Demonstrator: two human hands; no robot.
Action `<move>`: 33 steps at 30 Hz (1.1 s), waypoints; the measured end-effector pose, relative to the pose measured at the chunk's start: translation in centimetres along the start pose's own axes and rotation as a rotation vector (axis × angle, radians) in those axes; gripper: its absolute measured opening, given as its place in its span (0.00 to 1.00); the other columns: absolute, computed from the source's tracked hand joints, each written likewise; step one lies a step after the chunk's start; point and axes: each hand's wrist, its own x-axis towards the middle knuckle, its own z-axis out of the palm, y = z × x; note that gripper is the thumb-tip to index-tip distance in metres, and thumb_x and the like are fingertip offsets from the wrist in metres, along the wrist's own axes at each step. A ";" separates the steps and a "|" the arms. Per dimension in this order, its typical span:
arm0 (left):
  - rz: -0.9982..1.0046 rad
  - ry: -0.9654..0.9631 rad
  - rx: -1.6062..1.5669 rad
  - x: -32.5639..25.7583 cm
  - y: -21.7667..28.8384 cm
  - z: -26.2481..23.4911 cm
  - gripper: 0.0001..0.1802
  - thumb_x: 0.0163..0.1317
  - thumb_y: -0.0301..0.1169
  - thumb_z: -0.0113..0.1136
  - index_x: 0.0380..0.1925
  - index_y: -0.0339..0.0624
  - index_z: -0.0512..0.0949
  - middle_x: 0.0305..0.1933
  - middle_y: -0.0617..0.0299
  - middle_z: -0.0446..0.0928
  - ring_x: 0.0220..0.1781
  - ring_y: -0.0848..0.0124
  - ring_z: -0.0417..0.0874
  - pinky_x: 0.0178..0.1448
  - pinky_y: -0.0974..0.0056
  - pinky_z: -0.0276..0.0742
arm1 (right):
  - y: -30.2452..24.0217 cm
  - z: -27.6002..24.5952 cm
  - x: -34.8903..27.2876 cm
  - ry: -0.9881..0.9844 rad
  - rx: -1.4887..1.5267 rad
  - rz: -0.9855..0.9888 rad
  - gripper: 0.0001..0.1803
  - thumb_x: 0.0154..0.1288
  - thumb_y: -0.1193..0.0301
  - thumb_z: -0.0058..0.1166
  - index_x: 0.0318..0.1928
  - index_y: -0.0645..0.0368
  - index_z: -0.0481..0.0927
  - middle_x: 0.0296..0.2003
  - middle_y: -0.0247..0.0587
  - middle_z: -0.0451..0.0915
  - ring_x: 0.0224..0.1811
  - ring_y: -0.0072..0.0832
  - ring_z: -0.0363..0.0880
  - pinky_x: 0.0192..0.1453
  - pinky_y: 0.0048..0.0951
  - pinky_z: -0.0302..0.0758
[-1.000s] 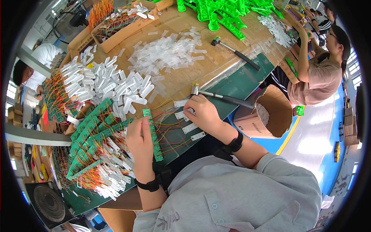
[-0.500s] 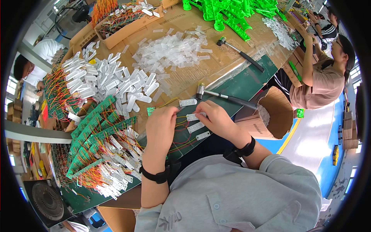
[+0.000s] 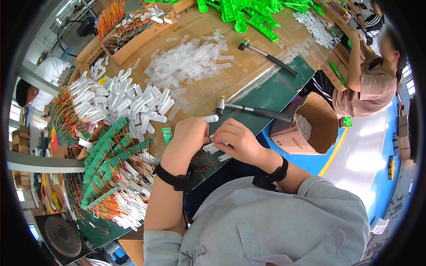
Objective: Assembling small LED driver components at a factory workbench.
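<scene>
Left hand at the centre of the frame, fingers curled together, their grip hidden, right hand just right of it, fingertips bunched at a white plate mid-frame, whether clamped on it unclear, green circuit board left of centre, hammer above the right hand.

The left hand and right hand are close together at small white plates on the green desk; a hammer lies just beyond them.

Circuit boards left, carton right, hammer beyond hands, plates perhaps partly beneath them
</scene>
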 end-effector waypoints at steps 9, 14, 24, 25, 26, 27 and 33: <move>0.008 0.034 0.029 -0.1 0.0 1.0 0.08 0.52 0.32 0.70 0.28 0.41 0.83 0.29 0.53 0.83 0.35 0.52 0.85 0.41 0.52 0.79 | -0.2 -0.1 -0.1 0.018 0.010 -0.020 0.11 0.52 0.80 0.69 0.36 0.59 0.81 0.37 0.37 0.81 0.41 0.40 0.77 0.46 0.37 0.76; 0.013 0.328 -0.086 -1.6 0.2 -0.7 0.08 0.62 0.29 0.65 0.38 0.38 0.78 0.31 0.52 0.83 0.34 0.54 0.86 0.39 0.54 0.78 | 0.5 0.2 0.3 0.061 -0.010 0.090 0.10 0.53 0.79 0.69 0.36 0.59 0.82 0.36 0.37 0.80 0.42 0.39 0.76 0.46 0.38 0.75; -0.214 0.703 -1.066 -6.3 -1.0 0.6 0.05 0.75 0.29 0.56 0.41 0.38 0.76 0.32 0.65 0.79 0.28 0.81 0.73 0.33 0.75 0.69 | 2.4 1.6 6.7 -0.121 -0.177 0.110 0.05 0.53 0.73 0.66 0.32 0.54 0.83 0.34 0.41 0.80 0.44 0.43 0.79 0.46 0.42 0.79; -0.248 0.752 -1.098 -6.7 -0.6 0.5 0.07 0.75 0.30 0.57 0.40 0.39 0.77 0.32 0.65 0.78 0.28 0.81 0.73 0.33 0.74 0.69 | 2.2 2.0 9.0 -0.156 -0.162 0.178 0.05 0.56 0.70 0.65 0.34 0.55 0.84 0.34 0.43 0.82 0.41 0.45 0.81 0.44 0.43 0.79; -0.252 0.762 -1.093 -7.2 -0.7 0.6 0.07 0.75 0.30 0.57 0.40 0.39 0.77 0.32 0.65 0.78 0.28 0.81 0.73 0.33 0.74 0.69 | 2.4 2.6 11.3 -0.189 -0.144 0.241 0.07 0.59 0.68 0.64 0.36 0.55 0.84 0.33 0.44 0.83 0.39 0.47 0.83 0.43 0.44 0.79; -0.256 0.788 -1.150 -7.5 -0.8 0.9 0.07 0.75 0.31 0.57 0.40 0.39 0.77 0.32 0.66 0.78 0.28 0.81 0.73 0.33 0.74 0.69 | 4.2 4.2 13.3 -0.154 -0.146 0.145 0.08 0.59 0.66 0.63 0.37 0.55 0.84 0.33 0.45 0.85 0.38 0.47 0.84 0.42 0.45 0.80; -0.300 0.811 -1.240 -8.4 -0.5 1.8 0.06 0.74 0.31 0.59 0.37 0.42 0.78 0.30 0.69 0.77 0.29 0.82 0.71 0.34 0.75 0.66 | 7.4 11.0 16.8 -0.317 -0.350 0.132 0.08 0.64 0.65 0.61 0.40 0.54 0.83 0.34 0.45 0.86 0.39 0.44 0.85 0.40 0.45 0.80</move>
